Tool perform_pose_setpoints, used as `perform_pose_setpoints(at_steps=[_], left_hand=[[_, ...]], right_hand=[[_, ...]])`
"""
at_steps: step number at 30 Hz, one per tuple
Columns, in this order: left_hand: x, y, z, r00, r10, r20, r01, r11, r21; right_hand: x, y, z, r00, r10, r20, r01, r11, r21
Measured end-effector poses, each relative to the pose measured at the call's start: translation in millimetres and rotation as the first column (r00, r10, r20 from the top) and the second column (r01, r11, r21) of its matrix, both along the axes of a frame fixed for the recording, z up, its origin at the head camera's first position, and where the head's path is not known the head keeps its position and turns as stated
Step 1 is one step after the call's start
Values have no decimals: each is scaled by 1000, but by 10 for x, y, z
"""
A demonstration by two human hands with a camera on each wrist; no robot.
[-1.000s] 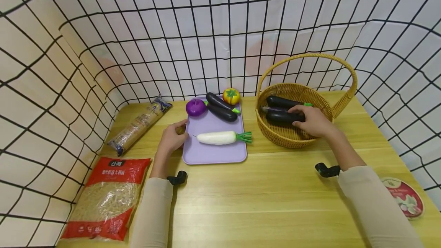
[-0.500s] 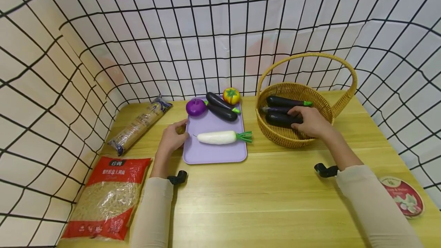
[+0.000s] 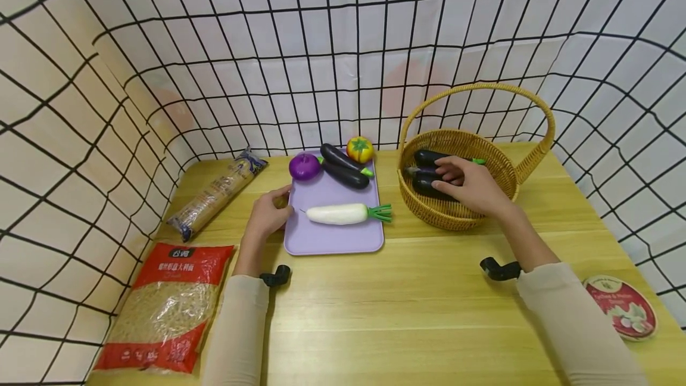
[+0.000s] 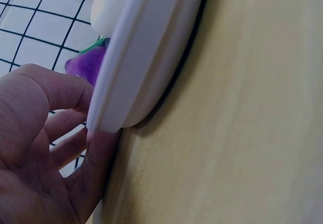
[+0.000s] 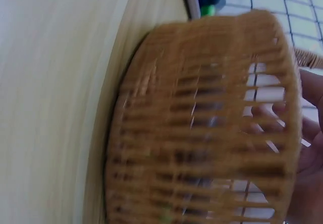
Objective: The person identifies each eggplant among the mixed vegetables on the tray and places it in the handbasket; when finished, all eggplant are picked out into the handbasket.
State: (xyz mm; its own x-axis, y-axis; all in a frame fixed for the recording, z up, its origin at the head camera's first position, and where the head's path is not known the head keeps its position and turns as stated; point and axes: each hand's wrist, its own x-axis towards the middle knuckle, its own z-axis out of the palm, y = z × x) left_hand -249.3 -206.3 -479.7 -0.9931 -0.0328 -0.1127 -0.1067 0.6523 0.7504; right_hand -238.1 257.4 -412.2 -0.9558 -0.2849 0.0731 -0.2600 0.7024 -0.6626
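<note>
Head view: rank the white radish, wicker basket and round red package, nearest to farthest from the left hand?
1. White radish, on the purple tray.
2. Wicker basket, right of the tray.
3. Round red package, far right.

A person's bare left hand (image 3: 270, 213) pinches the left edge of a smooth, rectangular lilac tray (image 3: 333, 240); the bare right hand (image 3: 474, 186), thumb and fingers parted, reaches out to the tray's right.
</note>
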Motion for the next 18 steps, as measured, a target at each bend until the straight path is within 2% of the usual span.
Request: perform_pose_setpoints(at_steps=[9,18], left_hand=[[8,-5,-9,1000,-4,-17,4,1000,-1],[12,-4,4,1000,-9,-10,9,1000,-2]], right_hand=[[23,-394,42,1000,17,7,-16,991,-134],[-35,-850,8,990,115,79,-91,962,-256]])
